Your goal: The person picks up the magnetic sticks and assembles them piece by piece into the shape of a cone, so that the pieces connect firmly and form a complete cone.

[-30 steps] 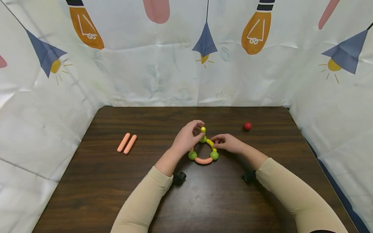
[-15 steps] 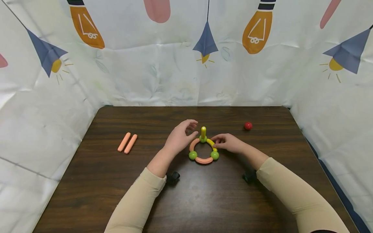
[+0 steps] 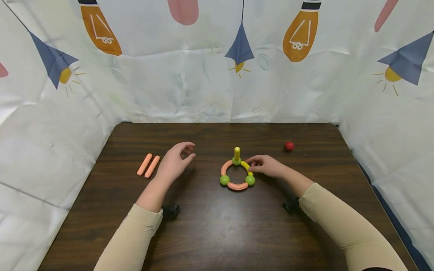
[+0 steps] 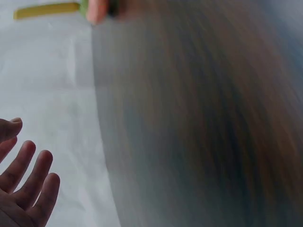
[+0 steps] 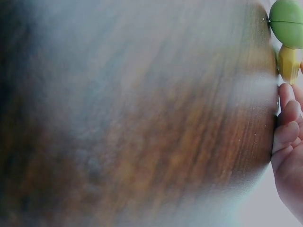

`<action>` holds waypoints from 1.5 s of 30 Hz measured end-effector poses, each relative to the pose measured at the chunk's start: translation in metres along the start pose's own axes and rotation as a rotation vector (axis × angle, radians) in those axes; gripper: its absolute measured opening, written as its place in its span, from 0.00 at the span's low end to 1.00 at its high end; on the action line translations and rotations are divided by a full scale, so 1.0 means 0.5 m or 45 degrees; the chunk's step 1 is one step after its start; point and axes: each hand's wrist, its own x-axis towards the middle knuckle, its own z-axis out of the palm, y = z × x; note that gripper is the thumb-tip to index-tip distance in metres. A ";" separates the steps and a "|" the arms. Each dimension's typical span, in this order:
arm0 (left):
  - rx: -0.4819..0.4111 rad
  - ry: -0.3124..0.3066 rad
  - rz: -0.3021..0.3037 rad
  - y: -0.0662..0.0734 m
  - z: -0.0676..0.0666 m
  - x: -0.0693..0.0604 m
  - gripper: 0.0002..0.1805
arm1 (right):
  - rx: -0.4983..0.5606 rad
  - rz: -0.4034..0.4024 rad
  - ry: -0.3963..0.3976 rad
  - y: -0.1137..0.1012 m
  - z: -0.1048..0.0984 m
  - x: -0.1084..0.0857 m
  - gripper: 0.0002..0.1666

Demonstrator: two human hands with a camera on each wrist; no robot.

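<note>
A ring of green balls [image 3: 250, 180], two salmon curved rods [image 3: 237, 186] and one yellow curved rod [image 3: 245, 165] lies on the table. From its far green ball [image 3: 236, 161] a straight yellow rod [image 3: 237, 153] stands upright. My right hand [image 3: 266, 166] pinches the yellow curved rod at the ring's right side; in the right wrist view, its fingertips meet that rod [image 5: 289, 64] below a green ball [image 5: 287, 22]. My left hand [image 3: 175, 161] is in the air left of the ring, holding nothing, its fingers loosely bent and spread in the left wrist view.
Two straight salmon rods [image 3: 148, 165] lie side by side on the left of the brown table [image 3: 217, 233], close to my left hand. A red ball [image 3: 289, 146] sits at the far right. A patterned white cloth [image 3: 203, 86] hangs behind and at both sides.
My left hand has let go of the upright yellow rod and moved left, towards the salmon rods. The yellow rod stays standing. My right hand keeps its place on the ring.
</note>
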 end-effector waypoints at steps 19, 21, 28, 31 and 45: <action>0.289 0.061 -0.337 -0.158 -0.132 -0.077 0.24 | 0.011 0.037 0.004 0.002 0.000 0.003 0.23; 0.320 0.035 -0.365 -0.164 -0.132 -0.076 0.24 | 0.012 0.040 0.007 0.001 0.000 0.003 0.23; 0.462 -0.047 -0.372 -0.182 -0.121 -0.071 0.23 | 0.010 0.029 0.004 0.003 0.000 0.003 0.23; 0.484 -0.050 -0.350 -0.184 -0.115 -0.069 0.22 | 0.005 0.023 0.000 0.004 0.000 0.004 0.23; 0.485 -0.091 -0.266 -0.170 -0.105 -0.063 0.20 | 0.017 0.030 0.000 0.008 0.003 0.008 0.23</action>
